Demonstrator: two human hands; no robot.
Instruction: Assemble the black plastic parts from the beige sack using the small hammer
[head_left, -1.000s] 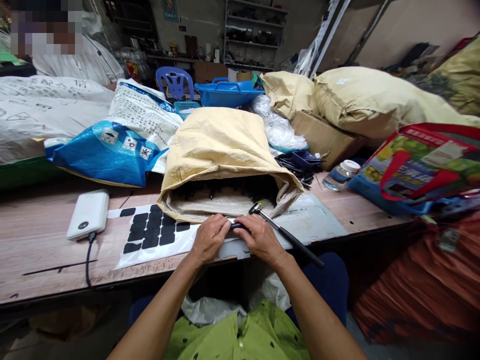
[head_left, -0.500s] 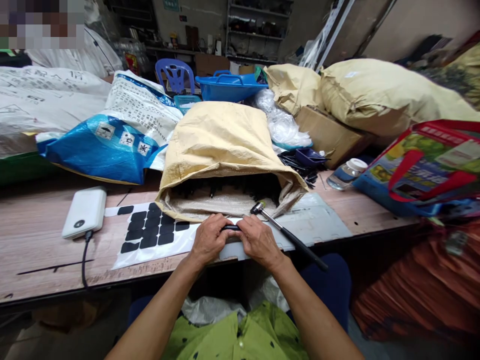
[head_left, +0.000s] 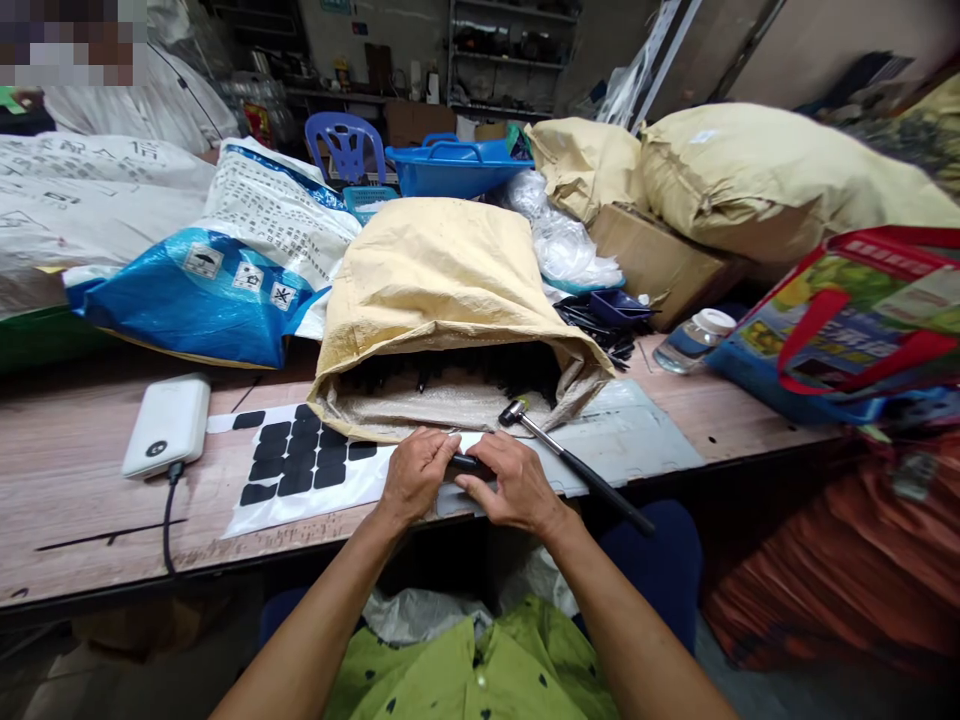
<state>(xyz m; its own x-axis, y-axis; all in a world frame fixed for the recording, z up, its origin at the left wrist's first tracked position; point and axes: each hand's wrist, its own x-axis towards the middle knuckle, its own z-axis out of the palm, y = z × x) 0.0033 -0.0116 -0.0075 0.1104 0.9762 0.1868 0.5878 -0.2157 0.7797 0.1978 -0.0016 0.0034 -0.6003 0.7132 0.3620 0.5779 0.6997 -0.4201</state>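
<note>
My left hand (head_left: 415, 474) and my right hand (head_left: 512, 484) meet at the table's front edge, both closed on a small black part (head_left: 466, 463) held between them. Most of the part is hidden by my fingers. Just behind my hands lies an open tan sack (head_left: 439, 290) with dark pieces inside its mouth. A small hammer (head_left: 568, 463) with a metal head lies to the right of my right hand, its black handle sticking out past the table edge. Left of my hands a white sheet of black square pads (head_left: 300, 465) lies flat.
A white power bank (head_left: 167, 424) with a cable sits at the left. A blue and white sack (head_left: 217, 265), blue basin (head_left: 457, 165), cardboard box (head_left: 651, 262), water bottle (head_left: 691, 338) and a colourful tote bag (head_left: 847, 320) crowd the back and right. Another person sits at the far left.
My hands have stayed on the black part and shifted only slightly; my right fingers have turned a little over it. The view has tilted slightly.
</note>
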